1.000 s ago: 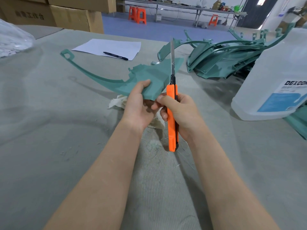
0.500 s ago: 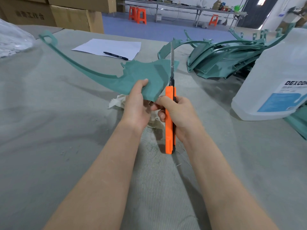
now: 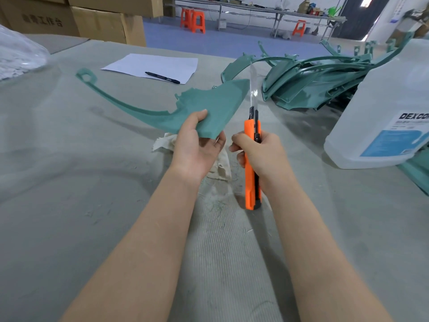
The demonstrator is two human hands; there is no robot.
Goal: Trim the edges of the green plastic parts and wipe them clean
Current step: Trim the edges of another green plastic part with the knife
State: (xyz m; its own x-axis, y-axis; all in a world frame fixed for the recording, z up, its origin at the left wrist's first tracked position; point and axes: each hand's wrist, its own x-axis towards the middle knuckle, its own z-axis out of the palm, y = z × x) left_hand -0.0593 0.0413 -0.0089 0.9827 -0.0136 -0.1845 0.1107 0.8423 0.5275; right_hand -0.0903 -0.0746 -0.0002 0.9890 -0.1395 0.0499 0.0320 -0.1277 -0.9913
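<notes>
My left hand (image 3: pixel 195 147) grips the near corner of a green plastic part (image 3: pixel 209 108), thumb on top and fingers beneath. The part has a wide flat body and a long thin curved arm that ends in a loop at the far left. An orange utility knife (image 3: pixel 251 163) stands upright in my right hand (image 3: pixel 257 154), which grips its handle. The long blade (image 3: pixel 253 89) is extended and points up, just right of the part's edge with a small gap between them. A crumpled white cloth (image 3: pixel 218 163) lies on the table under my hands.
A pile of green parts (image 3: pixel 325 75) lies at the back right. A large clear jug with a blue label (image 3: pixel 385 117) stands at the right. A sheet of paper (image 3: pixel 153 66) with a black pen (image 3: pixel 162 77) lies further back. Thin shavings (image 3: pixel 216 210) are scattered on the grey table.
The part's long arm has dropped lower and the part has tilted away from the blade. The knife has shifted slightly right, so a gap now shows between blade and part.
</notes>
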